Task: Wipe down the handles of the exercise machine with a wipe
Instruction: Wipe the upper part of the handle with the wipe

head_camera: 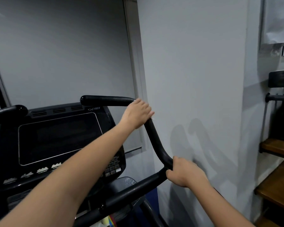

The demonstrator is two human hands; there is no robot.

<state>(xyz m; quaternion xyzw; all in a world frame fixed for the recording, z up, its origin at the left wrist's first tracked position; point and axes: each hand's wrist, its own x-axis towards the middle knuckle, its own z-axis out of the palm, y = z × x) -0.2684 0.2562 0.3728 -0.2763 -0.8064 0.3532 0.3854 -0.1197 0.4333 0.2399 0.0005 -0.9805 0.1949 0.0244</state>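
Black foam covers the right handle [156,141] of the exercise machine [59,145], a bar that runs level at the top, bends downward past the console's right edge, then kinks back toward the near left. Both hands are on it. At the upper bend sits the left hand [137,113], reaching across from the near left, palm down, its fingers draped over the far side of the bar; a tiny pale sliver shows just under the fingertips, too small to say whether it is the wipe, which cannot otherwise be made out. At the lower kink the right hand [184,173] is closed in a fist around the bar, knuckles toward the wall [195,63]. Between the two hands the bare stretch of handle slopes down and to the right. To the left, the dark console screen [57,138] faces the viewer with a row of small buttons near its lower right corner, and the rounded end of the left handle [10,111] pokes in from the left edge. Wooden shelves [275,181] stand at the far right beside the grey wall, which carries soft shadows of the arms.
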